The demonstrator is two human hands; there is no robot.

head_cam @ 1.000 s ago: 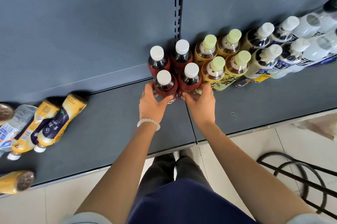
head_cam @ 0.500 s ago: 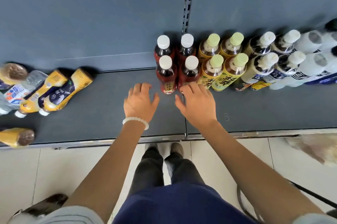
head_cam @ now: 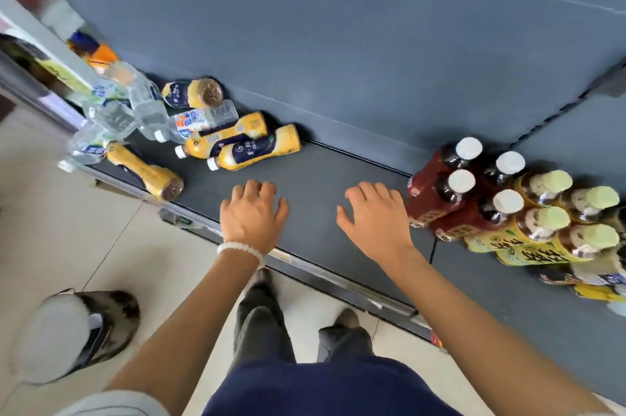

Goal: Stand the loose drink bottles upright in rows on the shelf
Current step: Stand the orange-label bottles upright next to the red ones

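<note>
Over the dark grey shelf (head_cam: 315, 175) both my hands hover empty with relaxed fingers: my left hand (head_cam: 252, 215) and my right hand (head_cam: 374, 219). At the right stand red-labelled bottles with white caps (head_cam: 454, 192) in two rows, and next to them yellow-labelled bottles with pale green caps (head_cam: 548, 212). To the left lie loose bottles on their sides: two yellow and navy ones (head_cam: 257, 148) side by side, another yellow one (head_cam: 145, 171) near the front edge, one more (head_cam: 193, 93) by the back wall, and several clear water bottles (head_cam: 145, 110) in a heap.
The shelf's back wall (head_cam: 338, 43) rises behind the bottles. A metal front rail (head_cam: 305, 259) borders the tiled floor (head_cam: 67, 229). A dark and white object (head_cam: 78, 331) sits on the floor at lower left. More bottles at the far right edge (head_cam: 603, 276) are blurred.
Both hands let go of the red-labelled bottles and drew back to the left with open fingers. The view swung left, bringing the heap of lying bottles closer.
</note>
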